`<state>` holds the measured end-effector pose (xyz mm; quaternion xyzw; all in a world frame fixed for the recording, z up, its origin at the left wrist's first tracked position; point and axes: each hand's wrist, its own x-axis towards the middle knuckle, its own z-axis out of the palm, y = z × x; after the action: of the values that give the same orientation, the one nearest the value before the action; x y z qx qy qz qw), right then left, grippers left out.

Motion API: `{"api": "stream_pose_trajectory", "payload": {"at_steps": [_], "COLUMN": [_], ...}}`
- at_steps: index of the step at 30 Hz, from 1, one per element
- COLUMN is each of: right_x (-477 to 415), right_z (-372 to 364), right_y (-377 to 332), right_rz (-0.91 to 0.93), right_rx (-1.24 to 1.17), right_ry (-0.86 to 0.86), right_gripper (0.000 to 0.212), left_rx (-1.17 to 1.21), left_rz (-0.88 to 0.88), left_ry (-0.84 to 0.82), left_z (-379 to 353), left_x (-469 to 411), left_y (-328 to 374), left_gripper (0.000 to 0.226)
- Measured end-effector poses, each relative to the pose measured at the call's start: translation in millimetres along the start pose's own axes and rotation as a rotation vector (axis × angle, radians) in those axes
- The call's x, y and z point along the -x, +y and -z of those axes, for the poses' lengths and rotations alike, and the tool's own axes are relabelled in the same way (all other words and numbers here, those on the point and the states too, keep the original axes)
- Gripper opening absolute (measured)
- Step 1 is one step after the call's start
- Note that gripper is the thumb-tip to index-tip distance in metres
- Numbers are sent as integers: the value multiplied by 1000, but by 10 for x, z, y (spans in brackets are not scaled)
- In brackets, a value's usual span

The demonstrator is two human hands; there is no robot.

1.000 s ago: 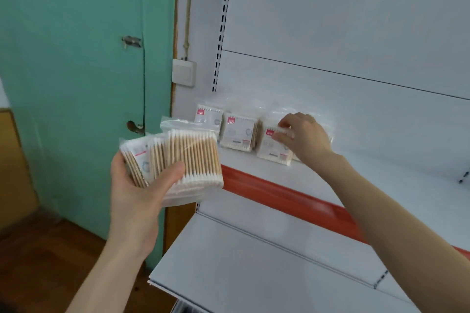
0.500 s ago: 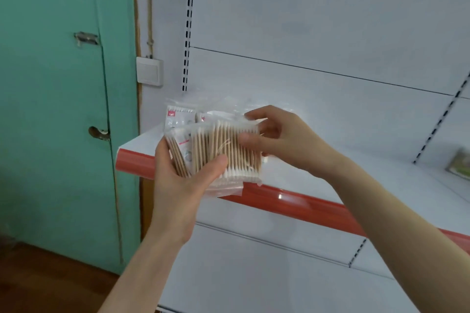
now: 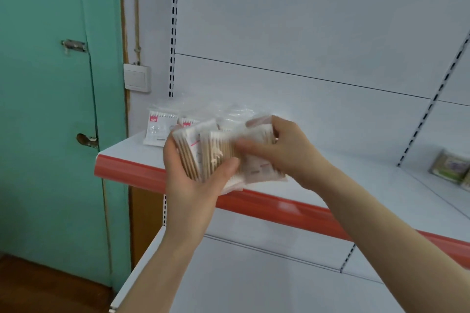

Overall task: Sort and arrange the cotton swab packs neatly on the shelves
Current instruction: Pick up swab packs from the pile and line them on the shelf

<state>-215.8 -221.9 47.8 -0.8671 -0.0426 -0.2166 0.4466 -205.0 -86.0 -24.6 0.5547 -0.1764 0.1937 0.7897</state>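
Observation:
My left hand grips a fanned stack of cotton swab packs, clear bags of wooden-stick swabs, in front of the white shelf with a red front strip. My right hand pinches the front pack of the stack at its right side, and that pack sits partly pulled out to the right. Behind the hands, packs stand in a row against the shelf's back panel; the leftmost standing pack shows fully, the others are mostly hidden.
A lower white shelf juts out below. Green-printed boxes sit on the neighbouring shelf at the right edge. A green door and a wall switch are to the left. Slotted uprights run up the back panel.
My right hand left the packs standing on the shelf, came back to the stack and took hold of its front pack. The view shifted right.

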Motion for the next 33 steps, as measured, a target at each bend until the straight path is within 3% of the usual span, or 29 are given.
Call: {"api": "stream_pose_trajectory", "payload": {"at_steps": [4, 9, 13, 16, 24, 29, 33], "right_x": [-91, -134, -162, -231, -353, -451, -499], "right_z": [308, 466, 509, 615, 487, 248, 252], "right_y": [117, 344, 469, 573, 939, 985, 981], "right_rz": [-129, -176, -218, -229, -244, -84, -135], "right_rx": [-426, -434, -532, -522, -287, 260, 563], "right_ry": [39, 0, 10, 130, 233, 267, 246], "right_gripper": [20, 52, 36, 35, 35, 46, 55], "left_rx": [84, 89, 80, 77, 76, 70, 71], "left_rz": [50, 70, 83, 81, 79, 95, 105], "left_ry": [58, 69, 64, 78, 113, 108, 87], "left_z": [56, 16, 7, 26, 132, 186, 262], "left_x": [-50, -17, -13, -18, -26, 1, 10], "left_y": [-18, -30, -55, -50, -86, -143, -180], "left_gripper": [74, 67, 65, 65, 60, 59, 58]}}
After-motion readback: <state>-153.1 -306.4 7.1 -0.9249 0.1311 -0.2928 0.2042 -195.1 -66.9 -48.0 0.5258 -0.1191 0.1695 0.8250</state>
